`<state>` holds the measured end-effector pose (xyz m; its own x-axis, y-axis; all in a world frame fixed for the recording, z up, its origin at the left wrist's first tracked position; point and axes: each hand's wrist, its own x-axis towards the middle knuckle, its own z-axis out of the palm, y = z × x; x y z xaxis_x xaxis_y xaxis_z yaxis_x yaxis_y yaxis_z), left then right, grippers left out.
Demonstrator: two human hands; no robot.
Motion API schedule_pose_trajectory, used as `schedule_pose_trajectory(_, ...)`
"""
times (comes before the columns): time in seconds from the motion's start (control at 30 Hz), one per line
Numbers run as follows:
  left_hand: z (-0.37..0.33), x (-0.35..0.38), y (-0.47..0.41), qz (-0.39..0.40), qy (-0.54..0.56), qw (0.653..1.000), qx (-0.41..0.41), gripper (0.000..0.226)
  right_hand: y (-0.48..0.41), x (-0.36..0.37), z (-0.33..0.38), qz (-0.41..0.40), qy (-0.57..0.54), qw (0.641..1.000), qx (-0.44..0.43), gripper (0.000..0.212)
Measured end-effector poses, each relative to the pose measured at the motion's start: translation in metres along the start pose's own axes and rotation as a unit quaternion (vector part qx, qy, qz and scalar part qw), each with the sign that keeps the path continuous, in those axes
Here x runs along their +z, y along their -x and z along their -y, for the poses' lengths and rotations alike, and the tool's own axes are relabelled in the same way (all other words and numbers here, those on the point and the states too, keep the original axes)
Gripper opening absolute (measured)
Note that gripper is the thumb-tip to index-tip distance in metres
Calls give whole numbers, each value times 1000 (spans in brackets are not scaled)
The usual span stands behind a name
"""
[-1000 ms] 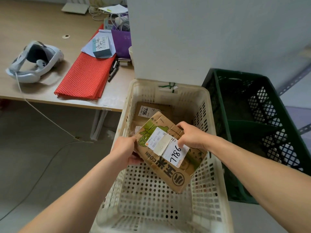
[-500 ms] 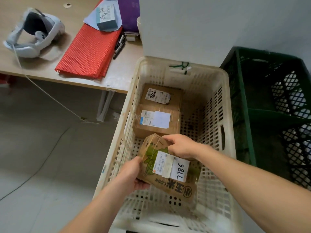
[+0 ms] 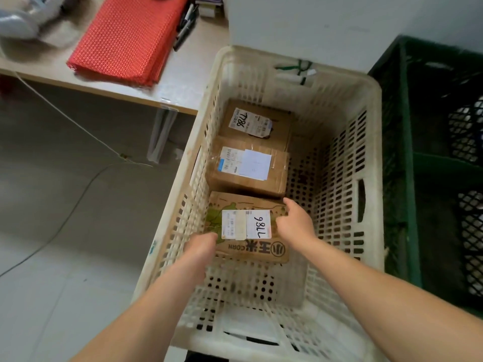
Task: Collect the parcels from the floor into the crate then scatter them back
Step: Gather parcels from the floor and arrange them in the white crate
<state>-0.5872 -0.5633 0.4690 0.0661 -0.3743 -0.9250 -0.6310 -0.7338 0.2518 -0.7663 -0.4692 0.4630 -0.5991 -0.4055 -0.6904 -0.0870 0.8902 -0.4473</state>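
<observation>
The left hand [image 3: 200, 248] hides its fingers beneath the corn parcel [image 3: 245, 224]; the white object [image 3: 15, 24] on the surface [image 3: 180, 82] is blurred and cropped, perhaps a headset; the green crate [image 3: 407, 126] runs off the right edge.

Left hand [image 3: 200, 246] and right hand [image 3: 295, 226] are gripping the corn parcel [image 3: 251, 253] inside the white crate [image 3: 371, 178]; the taped parcel [image 3: 248, 178] and the far parcel [image 3: 279, 121] are lying nearer its far wall.

Views: one, head-worn.
Facing: forward and steeply down.
Nearness: close above the white crate [image 3: 339, 158], which fills the frame's middle.
</observation>
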Motion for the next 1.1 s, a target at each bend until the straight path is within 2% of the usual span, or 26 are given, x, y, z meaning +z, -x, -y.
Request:
schedule_pose_trajectory(0.03,0,1,-4,-2,1,1000,4,52,-1,-1,-3,7,-9,999,33,67)
schedule_pose_trajectory(0.1,1,4,-10,1,11,1000,2,49,-4,1,-8,24,-32,996,80,51)
schedule_pose_trajectory(0.17,1,6,-16,11,28,1000,-5,42,-11,7,-17,28,-54,994,95,34)
schedule_pose_trajectory(0.27,0,8,-23,29,79,996,-16,35,-13,14,-18,22,-92,990,105,27)
schedule_pose_trajectory(0.33,-5,11,-24,-23,128,992,-1,35,-11,16,-12,13,-129,986,110,29)
schedule_pose_trajectory(0.43,-11,16,-25,-116,192,974,22,45,-10,24,-3,-14,-172,977,126,60)
schedule_pose_trajectory(0.47,-10,19,-25,-124,205,970,31,53,-9,29,-3,-24,-197,971,133,58)
schedule_pose_trajectory(0.53,-6,26,-22,-131,219,966,46,71,-10,38,-6,-39,-218,965,139,28)
schedule_pose_trajectory(0.57,-5,29,-19,-137,227,963,52,75,-13,41,-10,-40,-223,965,134,23)
schedule_pose_trajectory(0.7,2,36,-17,-172,253,952,32,70,-15,41,-11,-18,-208,971,112,42)
schedule_pose_trajectory(0.8,3,34,-21,-93,280,955,-4,49,-17,38,-6,2,-222,968,116,64)
schedule_pose_trajectory(0.93,-5,24,-18,-15,253,967,-2,36,-20,40,-3,17,-242,965,99,67)
schedule_pose_trajectory(1.1,-9,14,-13,9,192,981,-11,30,-22,38,0,33,-262,960,89,67)
